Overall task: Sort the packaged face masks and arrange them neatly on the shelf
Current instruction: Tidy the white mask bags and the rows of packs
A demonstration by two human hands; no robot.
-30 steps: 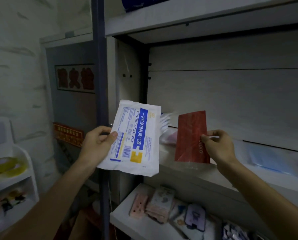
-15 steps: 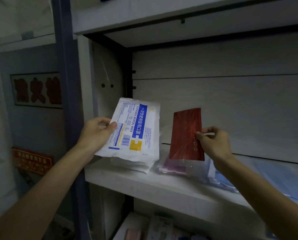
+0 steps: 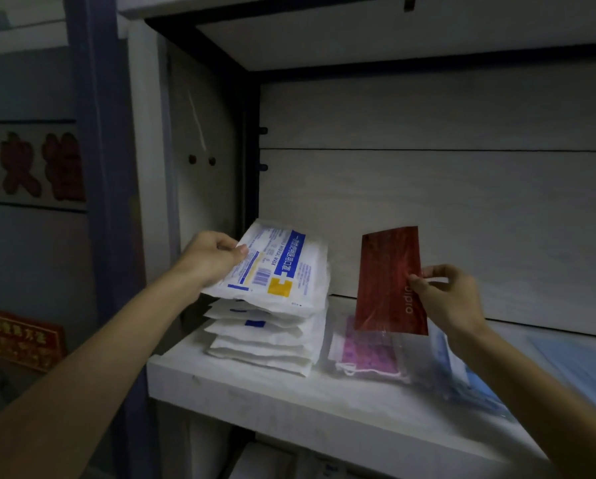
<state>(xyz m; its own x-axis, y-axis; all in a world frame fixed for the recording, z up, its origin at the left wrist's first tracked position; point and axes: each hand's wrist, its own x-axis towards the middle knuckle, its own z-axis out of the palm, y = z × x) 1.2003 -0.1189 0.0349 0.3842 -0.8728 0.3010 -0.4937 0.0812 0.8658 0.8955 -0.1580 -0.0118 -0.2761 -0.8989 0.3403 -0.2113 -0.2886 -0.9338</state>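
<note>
Left hand (image 3: pixel 209 257) gripping white disposable medical mask pack (image 3: pixel 275 267) atop white pack stack (image 3: pixel 268 337) on shelf (image 3: pixel 289 392); right hand (image 3: pixel 445 299) pinching red mask packet (image 3: pixel 388 271) upright above pink mask bag (image 3: pixel 365 350)

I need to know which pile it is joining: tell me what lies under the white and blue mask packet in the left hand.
Under the white and blue mask packet sits a stack of similar white packets on the white shelf. Their faces are mostly covered.
</note>
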